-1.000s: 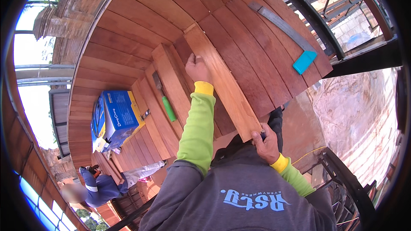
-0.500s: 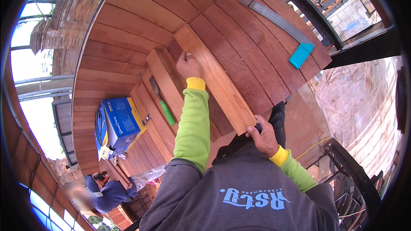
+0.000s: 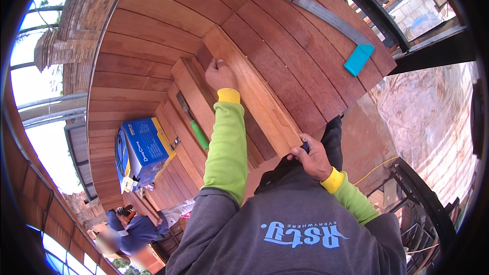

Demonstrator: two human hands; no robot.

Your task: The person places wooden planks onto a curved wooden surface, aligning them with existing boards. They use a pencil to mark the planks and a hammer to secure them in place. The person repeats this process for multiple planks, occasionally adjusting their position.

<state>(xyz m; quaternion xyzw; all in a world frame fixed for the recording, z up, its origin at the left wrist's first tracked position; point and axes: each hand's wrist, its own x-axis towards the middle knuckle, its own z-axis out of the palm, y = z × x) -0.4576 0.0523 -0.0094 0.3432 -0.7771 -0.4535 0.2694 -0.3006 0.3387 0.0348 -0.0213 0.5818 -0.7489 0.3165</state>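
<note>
A long reddish-brown wooden plank [image 3: 254, 89] lies at a slant over other boards, its near end close to my body. My left hand [image 3: 220, 75] is closed at the plank's left edge, with fingers curled and partly hidden. At the near end, my right hand [image 3: 315, 159] is closed with the thumb against the plank's corner. A small dark blue object [image 3: 305, 146] shows between its fingers; its kind cannot be made out. Left of my left arm lies a tool with a green handle [image 3: 199, 135] and a flat dark blade. A try square with a teal stock [image 3: 359, 60] rests on boards at the right.
A blue and yellow box [image 3: 145, 147] stands on the boards at the left. A person in dark blue [image 3: 140, 231] works at the lower left. Black metal framing [image 3: 433, 61] borders the boards at the right. A yellow cable [image 3: 374, 168] runs across the floor.
The view has shifted slightly. My left hand stays at the plank's left edge and my right hand at its near end, with only small finger changes. The person at the lower left has moved a little.
</note>
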